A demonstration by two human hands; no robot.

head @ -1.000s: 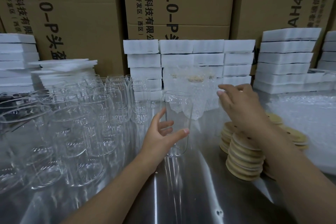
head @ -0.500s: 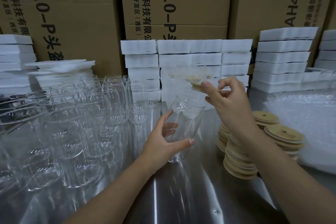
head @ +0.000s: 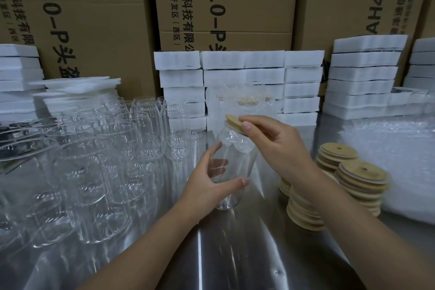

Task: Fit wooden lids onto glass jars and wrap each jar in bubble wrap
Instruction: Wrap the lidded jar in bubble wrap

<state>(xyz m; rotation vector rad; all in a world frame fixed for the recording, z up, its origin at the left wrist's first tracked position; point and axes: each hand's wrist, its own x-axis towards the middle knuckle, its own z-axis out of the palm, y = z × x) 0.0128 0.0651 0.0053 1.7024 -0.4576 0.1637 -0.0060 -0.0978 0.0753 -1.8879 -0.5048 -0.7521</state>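
Left hand (head: pixel 207 181) grips tilted glass jar (head: pixel 231 167), steadying it | right hand (head: pixel 275 146) pinches wooden lid (head: pixel 235 122) onto its mouth at 12 o'clock; seating it

I have a single view, the head camera; it rides on the person's head above the steel table (head: pixel 235 254) and faces forward and down; both forearms enter from the bottom edge; the left hand (head: pixel 207 186) on the glass jar (head: pixel 235 160) and the right hand (head: pixel 280 148) on the wooden lid (head: pixel 233 121) sit close to the lens, near mid-frame; loose glasses (head: pixel 98 167) fill the left, lid stacks (head: pixel 360 183) the right; foam stacks (head: pixel 235 73) and cardboard boxes (head: pixel 98 30) stand farther back, leaning outward at the edges under the wide lens.
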